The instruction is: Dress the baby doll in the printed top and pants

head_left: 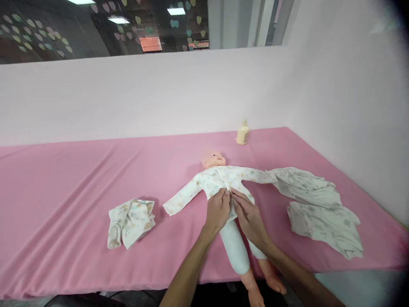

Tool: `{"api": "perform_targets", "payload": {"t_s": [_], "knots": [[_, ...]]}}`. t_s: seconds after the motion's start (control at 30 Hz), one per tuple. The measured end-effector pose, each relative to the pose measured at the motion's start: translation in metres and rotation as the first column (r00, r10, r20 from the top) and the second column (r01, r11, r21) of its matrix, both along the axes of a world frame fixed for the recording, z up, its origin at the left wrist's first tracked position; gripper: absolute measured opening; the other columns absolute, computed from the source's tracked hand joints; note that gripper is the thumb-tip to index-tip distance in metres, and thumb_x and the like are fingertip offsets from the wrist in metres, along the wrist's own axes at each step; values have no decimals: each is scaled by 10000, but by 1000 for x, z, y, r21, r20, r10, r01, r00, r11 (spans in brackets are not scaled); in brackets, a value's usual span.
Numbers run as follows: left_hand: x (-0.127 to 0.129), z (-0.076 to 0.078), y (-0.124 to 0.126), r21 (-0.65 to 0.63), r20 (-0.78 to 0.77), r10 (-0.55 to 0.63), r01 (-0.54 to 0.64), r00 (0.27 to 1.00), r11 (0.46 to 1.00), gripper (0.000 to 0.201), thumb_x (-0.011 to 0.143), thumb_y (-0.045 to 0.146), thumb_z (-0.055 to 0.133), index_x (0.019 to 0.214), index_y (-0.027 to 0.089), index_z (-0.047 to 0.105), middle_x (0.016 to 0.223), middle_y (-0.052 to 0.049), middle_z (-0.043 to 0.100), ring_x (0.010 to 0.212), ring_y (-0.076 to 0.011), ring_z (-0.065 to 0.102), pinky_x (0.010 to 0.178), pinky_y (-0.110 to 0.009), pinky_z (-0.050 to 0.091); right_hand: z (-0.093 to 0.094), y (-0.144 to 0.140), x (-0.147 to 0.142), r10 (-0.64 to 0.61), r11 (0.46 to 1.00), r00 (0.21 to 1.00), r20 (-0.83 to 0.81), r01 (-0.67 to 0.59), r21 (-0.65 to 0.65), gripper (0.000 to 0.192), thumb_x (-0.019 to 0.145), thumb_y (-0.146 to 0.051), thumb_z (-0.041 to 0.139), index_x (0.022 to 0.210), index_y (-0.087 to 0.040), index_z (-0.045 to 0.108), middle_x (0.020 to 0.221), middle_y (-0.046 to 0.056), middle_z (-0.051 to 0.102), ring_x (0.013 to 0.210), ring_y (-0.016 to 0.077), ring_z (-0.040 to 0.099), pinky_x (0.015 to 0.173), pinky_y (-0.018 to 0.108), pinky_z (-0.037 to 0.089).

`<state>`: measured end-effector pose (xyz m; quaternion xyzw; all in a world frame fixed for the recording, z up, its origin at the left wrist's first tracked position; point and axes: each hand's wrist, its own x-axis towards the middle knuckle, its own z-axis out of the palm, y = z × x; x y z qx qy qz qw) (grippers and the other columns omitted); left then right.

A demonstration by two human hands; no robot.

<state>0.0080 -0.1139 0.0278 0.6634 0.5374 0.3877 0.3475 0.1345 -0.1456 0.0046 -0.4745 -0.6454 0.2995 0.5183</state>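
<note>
A baby doll (214, 159) lies face up on a pink-covered table, its white legs (234, 246) and bare feet reaching over the near edge. It wears a white printed baby shirt (212, 181) with both sleeves spread out sideways. At the middle of the shirt front, my left hand (219, 209) pinches the cloth along the front opening. Close beside it, my right hand (249, 215) also grips the shirt front, fingertips nearly meeting the left ones. Whatever small fastening may lie between the fingertips is hidden.
Folded printed baby clothes (131, 221) lie to the left on the pink sheet (79, 183). Crumpled pale printed garments (322, 213) lie to the right, touching the doll's sleeve end. A cream pump bottle (243, 133) stands at the back near the white wall (143, 98).
</note>
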Motion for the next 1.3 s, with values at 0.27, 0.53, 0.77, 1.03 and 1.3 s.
{"api": "perform_targets", "payload": {"t_s": [0.27,0.53,0.77,1.03,1.3], "knots": [[1,-7,3,54,-51,20,-17,999,998,304,999,331,317,734,205,396,661,37,495,612,-124,436,603,-259,303,2,-1,4,20,999,999,34,-21,40,368,1005,-284,430,1335,-267,593,1400,47,567,1300,193,521,1124,399,433],[0,-8,3,72,-139,-18,29,990,997,294,1007,316,280,761,207,398,705,29,509,637,-132,436,613,-266,298,-6,8,6,-118,964,953,280,42,263,430,994,-201,401,1402,-263,523,1397,49,566,1315,207,497,1123,434,422],[-1,-9,3,72,-111,-37,46,993,996,297,1019,334,266,791,210,410,733,29,510,672,-138,459,642,-274,330,-9,5,7,-56,998,983,172,48,52,418,1004,-280,412,1409,-260,516,1427,56,535,1343,206,465,1132,442,415],[-6,0,-14,50,-201,-24,35,979,998,268,1020,358,301,866,214,467,803,9,557,753,-162,509,675,-296,396,-7,7,34,36,999,991,130,-31,-43,443,977,-333,445,1418,-295,480,1438,62,517,1351,241,464,1119,472,416],[-36,-16,-68,213,-496,-19,143,868,967,275,990,246,405,1258,201,450,1149,-91,578,1038,-227,564,843,-382,496,-35,-6,97,101,995,905,413,-83,-60,555,930,-315,476,1477,-314,384,1491,65,440,1394,278,400,1137,503,388]]}}
